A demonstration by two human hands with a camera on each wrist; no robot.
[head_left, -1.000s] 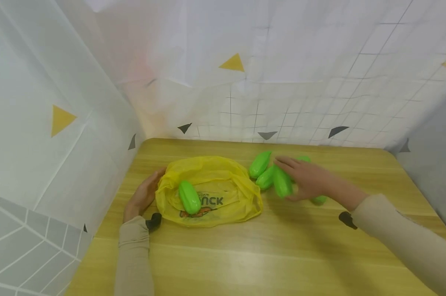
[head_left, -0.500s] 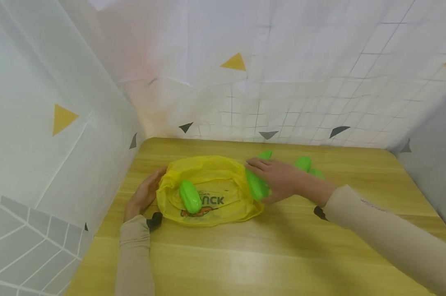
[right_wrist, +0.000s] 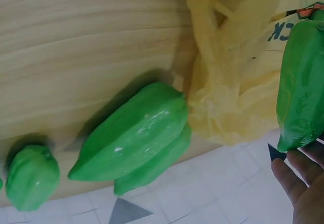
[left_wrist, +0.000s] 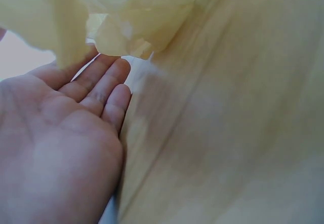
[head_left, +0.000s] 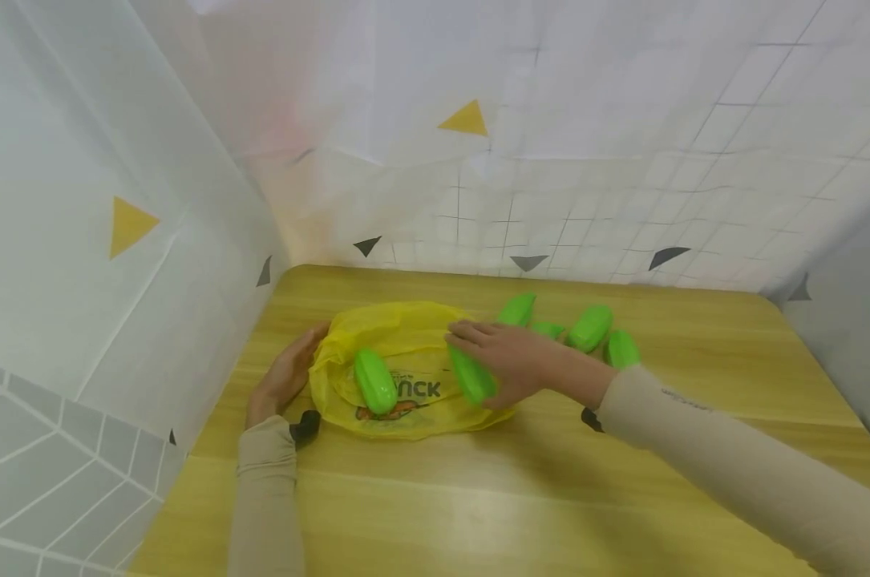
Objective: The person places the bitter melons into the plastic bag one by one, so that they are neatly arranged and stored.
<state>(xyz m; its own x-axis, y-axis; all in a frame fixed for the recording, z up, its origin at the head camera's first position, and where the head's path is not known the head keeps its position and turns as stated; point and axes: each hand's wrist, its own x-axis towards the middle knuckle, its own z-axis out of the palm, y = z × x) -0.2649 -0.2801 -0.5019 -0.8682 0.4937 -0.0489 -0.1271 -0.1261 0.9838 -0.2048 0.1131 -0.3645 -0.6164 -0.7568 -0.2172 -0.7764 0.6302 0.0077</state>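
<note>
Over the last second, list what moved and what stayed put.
The right hand, holding a green toy fruit, carried it left from the loose green fruits to over the yellow bag. The left hand stayed flat against the bag's left edge, and the green fruit in the bag did not move.

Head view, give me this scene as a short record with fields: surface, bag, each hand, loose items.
surface: wooden table
bag: yellow plastic bag, one green plastic fruit lying on it
left hand: open, against the bag's left edge
right hand: grips a second green fruit over the bag
loose items: four green fruits beside the bag
</note>
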